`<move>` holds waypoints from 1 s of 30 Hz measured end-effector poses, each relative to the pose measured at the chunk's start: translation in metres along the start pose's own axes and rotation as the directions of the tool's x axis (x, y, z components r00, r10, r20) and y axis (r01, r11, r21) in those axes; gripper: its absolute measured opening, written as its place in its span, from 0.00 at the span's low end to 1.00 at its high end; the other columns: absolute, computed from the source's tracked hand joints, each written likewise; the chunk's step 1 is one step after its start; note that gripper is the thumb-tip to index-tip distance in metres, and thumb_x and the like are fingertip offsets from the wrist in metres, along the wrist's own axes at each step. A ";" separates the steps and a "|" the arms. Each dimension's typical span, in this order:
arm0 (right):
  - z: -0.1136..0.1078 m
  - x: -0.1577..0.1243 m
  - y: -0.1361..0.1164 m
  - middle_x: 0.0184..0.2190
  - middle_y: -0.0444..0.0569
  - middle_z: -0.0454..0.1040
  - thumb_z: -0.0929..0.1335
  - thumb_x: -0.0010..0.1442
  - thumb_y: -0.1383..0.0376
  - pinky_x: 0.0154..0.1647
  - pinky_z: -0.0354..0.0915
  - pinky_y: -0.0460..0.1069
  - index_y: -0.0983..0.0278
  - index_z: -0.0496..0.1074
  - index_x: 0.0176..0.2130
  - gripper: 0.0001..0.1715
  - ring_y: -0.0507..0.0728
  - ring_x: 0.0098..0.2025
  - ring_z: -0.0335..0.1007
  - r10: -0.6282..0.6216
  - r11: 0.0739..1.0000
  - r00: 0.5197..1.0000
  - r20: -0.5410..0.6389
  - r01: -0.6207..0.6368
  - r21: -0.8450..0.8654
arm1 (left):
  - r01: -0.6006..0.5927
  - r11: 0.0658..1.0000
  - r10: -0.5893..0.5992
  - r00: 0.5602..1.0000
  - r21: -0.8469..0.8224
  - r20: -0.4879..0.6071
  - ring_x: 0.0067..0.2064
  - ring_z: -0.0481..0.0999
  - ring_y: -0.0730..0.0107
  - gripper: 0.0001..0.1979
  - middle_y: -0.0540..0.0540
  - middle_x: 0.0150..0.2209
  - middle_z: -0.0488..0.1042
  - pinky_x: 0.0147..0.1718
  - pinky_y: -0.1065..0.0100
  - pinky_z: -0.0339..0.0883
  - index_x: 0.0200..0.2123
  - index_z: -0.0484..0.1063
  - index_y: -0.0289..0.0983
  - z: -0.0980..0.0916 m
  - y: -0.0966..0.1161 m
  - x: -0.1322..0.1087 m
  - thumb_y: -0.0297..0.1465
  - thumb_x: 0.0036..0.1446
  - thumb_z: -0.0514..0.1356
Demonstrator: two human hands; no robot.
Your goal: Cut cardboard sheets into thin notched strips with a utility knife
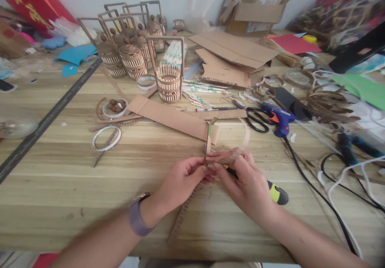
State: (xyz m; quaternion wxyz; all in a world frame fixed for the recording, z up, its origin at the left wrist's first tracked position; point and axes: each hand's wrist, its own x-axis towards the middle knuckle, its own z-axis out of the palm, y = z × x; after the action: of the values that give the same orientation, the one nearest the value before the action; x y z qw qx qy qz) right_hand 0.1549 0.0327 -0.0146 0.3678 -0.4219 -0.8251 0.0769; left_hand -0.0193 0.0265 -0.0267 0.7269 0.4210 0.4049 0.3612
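My left hand (183, 180) and my right hand (243, 176) meet over the wooden table (135, 204). The left one pinches a corrugated cardboard strip (182, 216) that hangs down toward the front edge. An upright strip with a green patch (209, 134) rises from between the fingers. In the right fingers is a thin curved paper strip (245, 134), looping upward. How the strips meet is hidden by the fingertips. Under the right hand lies a green and black tool (278, 194).
Behind are a small stick-walled bucket (169, 84), several lidded buckets (132, 61) and a long cardboard piece (174, 117). Tape rings (106, 138) lie left. At right are black scissors (257, 119), a blue glue gun (279, 117) and its cable (313, 196).
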 end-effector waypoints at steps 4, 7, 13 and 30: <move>0.003 -0.001 -0.001 0.37 0.46 0.82 0.66 0.65 0.70 0.46 0.65 0.54 0.59 0.68 0.42 0.06 0.56 0.41 0.78 -0.040 0.999 0.999 -0.007 0.040 0.018 | -0.015 0.999 0.014 1.000 -0.037 -0.019 0.41 0.78 0.64 0.19 0.43 0.42 0.80 0.42 0.66 0.71 0.46 0.78 0.35 0.000 -0.001 0.002 0.42 0.58 0.65; 0.006 -0.001 -0.001 0.37 0.46 0.82 0.66 0.66 0.69 0.48 0.63 0.55 0.60 0.68 0.41 0.05 0.56 0.41 0.79 -0.069 0.998 0.998 -0.006 0.069 -0.004 | -0.035 0.999 0.034 0.999 -0.024 -0.019 0.41 0.77 0.64 0.20 0.43 0.41 0.80 0.42 0.66 0.70 0.45 0.79 0.35 -0.001 -0.003 0.002 0.44 0.57 0.65; 0.005 -0.001 0.000 0.36 0.45 0.82 0.65 0.66 0.70 0.50 0.63 0.55 0.59 0.69 0.41 0.06 0.56 0.38 0.78 -0.076 0.996 0.997 0.023 0.077 -0.034 | -0.030 1.000 0.030 1.000 -0.010 -0.009 0.39 0.77 0.65 0.18 0.44 0.38 0.80 0.40 0.67 0.71 0.42 0.79 0.35 -0.001 -0.004 0.002 0.44 0.58 0.64; 0.006 0.000 -0.002 0.38 0.46 0.82 0.67 0.65 0.68 0.47 0.64 0.55 0.60 0.69 0.41 0.03 0.57 0.40 0.78 -0.051 0.998 0.999 0.004 0.051 -0.020 | -0.008 1.000 0.008 1.000 -0.015 -0.029 0.38 0.76 0.64 0.20 0.43 0.39 0.80 0.39 0.65 0.69 0.43 0.79 0.34 -0.002 -0.001 0.004 0.45 0.57 0.65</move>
State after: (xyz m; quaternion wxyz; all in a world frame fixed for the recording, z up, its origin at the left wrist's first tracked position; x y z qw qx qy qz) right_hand 0.1500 0.0325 -0.0180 0.3640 -0.4043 -0.8369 0.0598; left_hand -0.0195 0.0301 -0.0297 0.7227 0.4120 0.4108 0.3731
